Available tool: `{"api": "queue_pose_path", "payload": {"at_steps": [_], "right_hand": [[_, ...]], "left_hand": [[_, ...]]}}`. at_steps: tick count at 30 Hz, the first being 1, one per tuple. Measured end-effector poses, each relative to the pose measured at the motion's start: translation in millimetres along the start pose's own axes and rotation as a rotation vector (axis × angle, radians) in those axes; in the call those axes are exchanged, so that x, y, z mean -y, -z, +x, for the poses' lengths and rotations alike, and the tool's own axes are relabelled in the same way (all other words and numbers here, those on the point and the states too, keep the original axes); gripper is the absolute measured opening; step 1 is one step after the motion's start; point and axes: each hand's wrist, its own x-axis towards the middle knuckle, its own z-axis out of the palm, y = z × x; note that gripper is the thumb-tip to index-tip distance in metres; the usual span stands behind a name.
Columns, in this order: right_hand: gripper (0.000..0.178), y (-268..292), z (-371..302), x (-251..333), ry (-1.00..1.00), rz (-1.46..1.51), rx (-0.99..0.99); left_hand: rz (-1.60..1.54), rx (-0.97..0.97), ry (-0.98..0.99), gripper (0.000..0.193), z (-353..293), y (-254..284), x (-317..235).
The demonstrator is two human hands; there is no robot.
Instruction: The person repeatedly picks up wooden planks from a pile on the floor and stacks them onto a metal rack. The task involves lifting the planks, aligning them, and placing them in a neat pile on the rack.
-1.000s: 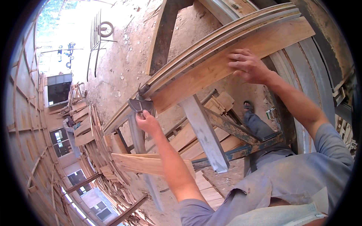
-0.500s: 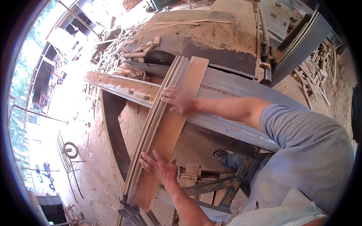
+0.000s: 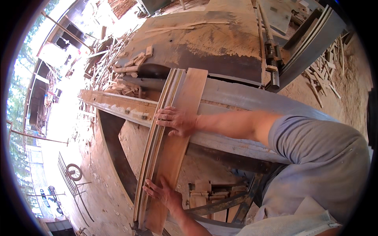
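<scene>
Daylight fills a fisheye view framed by a black circular border. The far left is blown out to near white, where sun floods the open yard [image 3: 59, 118] and washes away detail. Under cover, light is softer and warm on the sawdust-covered table [image 3: 220, 43] and the long curved plank [image 3: 173, 137]. Deep shadow lies beneath the table. Straight edges bow strongly toward the rim. The centre is fairly sharp; the edges smear softly.
</scene>
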Motion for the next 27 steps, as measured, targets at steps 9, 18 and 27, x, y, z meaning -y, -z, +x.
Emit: {"api": "queue_pose_path", "payload": {"at_steps": [9,18,27], "right_hand": [[0.067,-10.2,23.8,-8.1,-0.008,0.084,-0.074],[0.064,-38.0,63.7,-23.2,-0.007,0.097,-0.132],[0.063,-64.0,114.6,-38.2,-0.041,0.090,-0.119]], "left_hand": [[-0.133,0.127,0.140,0.136,47.1,36.2,15.7],[-0.159,0.087,0.073,0.123,97.0,32.7,45.6],[-0.147,0.097,0.083,0.124,148.8,24.6,84.5]]}}
